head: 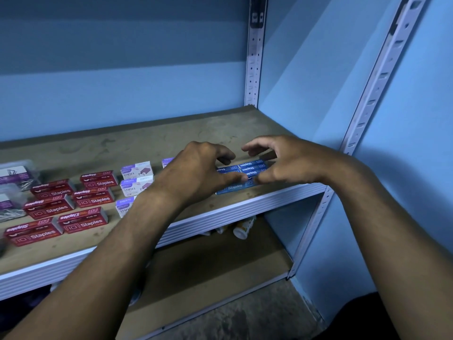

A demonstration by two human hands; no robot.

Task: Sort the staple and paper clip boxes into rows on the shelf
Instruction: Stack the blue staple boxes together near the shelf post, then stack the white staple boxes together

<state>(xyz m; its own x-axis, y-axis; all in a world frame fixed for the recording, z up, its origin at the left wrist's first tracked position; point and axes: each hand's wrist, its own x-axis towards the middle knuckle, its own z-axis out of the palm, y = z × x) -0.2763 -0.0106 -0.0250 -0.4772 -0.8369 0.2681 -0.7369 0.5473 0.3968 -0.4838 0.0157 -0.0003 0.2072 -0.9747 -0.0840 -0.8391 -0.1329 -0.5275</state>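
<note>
Several blue staple boxes lie packed together near the front right of the wooden shelf. My left hand and my right hand hover over them with fingers curled apart, and the thumbs and fingertips touch the boxes' edges. To the left stand white staple boxes, partly hidden by my left forearm. Further left, red staple boxes lie in two rows. Clear paper clip boxes with purple labels sit at the far left edge.
White slotted uprights frame the shelf at the back and right. The blue wall is close on the right. Below, a lower shelf holds small white bottles.
</note>
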